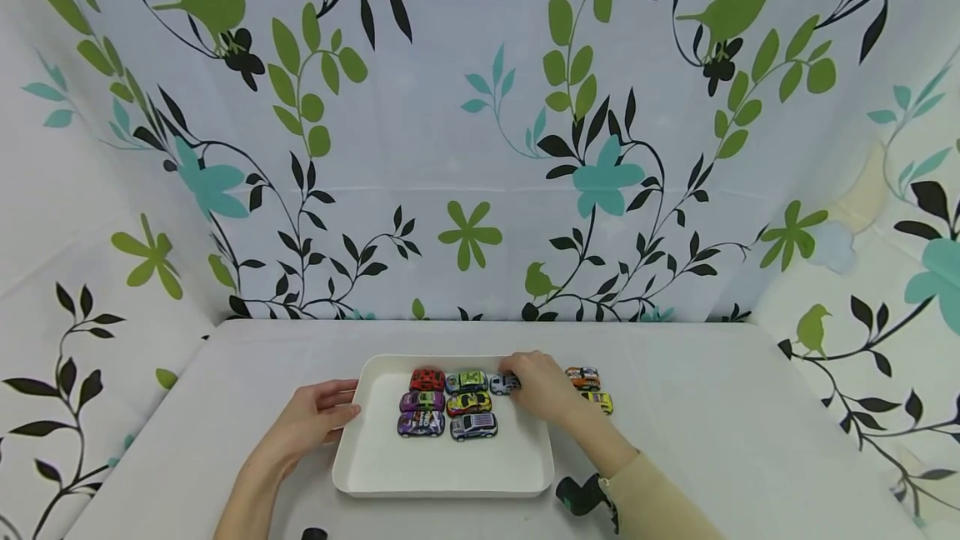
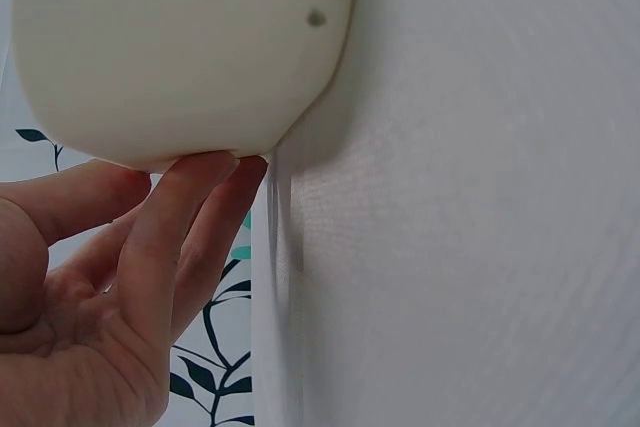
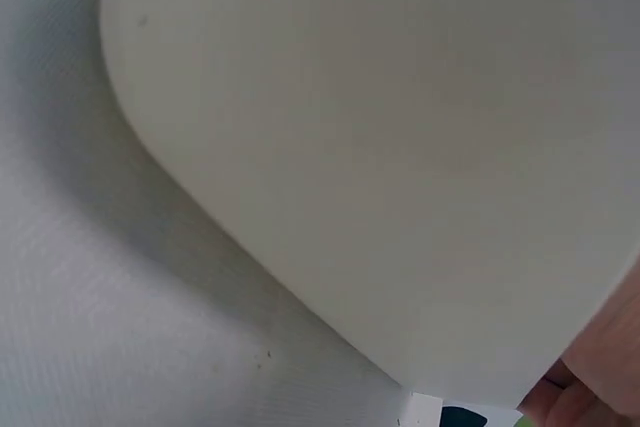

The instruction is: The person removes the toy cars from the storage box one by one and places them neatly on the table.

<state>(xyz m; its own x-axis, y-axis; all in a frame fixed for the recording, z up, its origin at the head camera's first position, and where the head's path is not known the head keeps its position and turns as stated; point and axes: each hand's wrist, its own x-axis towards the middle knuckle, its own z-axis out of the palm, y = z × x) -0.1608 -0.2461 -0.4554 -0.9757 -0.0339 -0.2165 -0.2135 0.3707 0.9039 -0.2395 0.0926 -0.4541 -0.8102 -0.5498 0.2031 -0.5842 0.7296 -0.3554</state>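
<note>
A white tray (image 1: 442, 473) bears several toy cars in rows. My left hand (image 1: 307, 419) touches the tray's left side with thumb and fingertips; in the left wrist view its fairly straight fingers rest against the tray's outer wall. Over the tray's back right part, my right hand (image 1: 542, 386) pinches a small silver-blue toy car (image 1: 502, 383), partly hidden by the fingers. Left of it are a green toy car (image 1: 467, 382) and a red toy car (image 1: 427, 379). Nearer are a yellow one (image 1: 468, 403), a purple one (image 1: 422, 402), a violet one (image 1: 421, 423) and a grey one (image 1: 474, 426).
Right of the tray, an orange-and-white toy car (image 1: 583, 377) and a yellow-green toy car (image 1: 597, 402) sit on the white-covered table (image 1: 697, 407), partly behind my right arm. A dark strapped object (image 1: 581, 497) is by the right sleeve. A patterned cloth (image 1: 465, 148) hangs behind.
</note>
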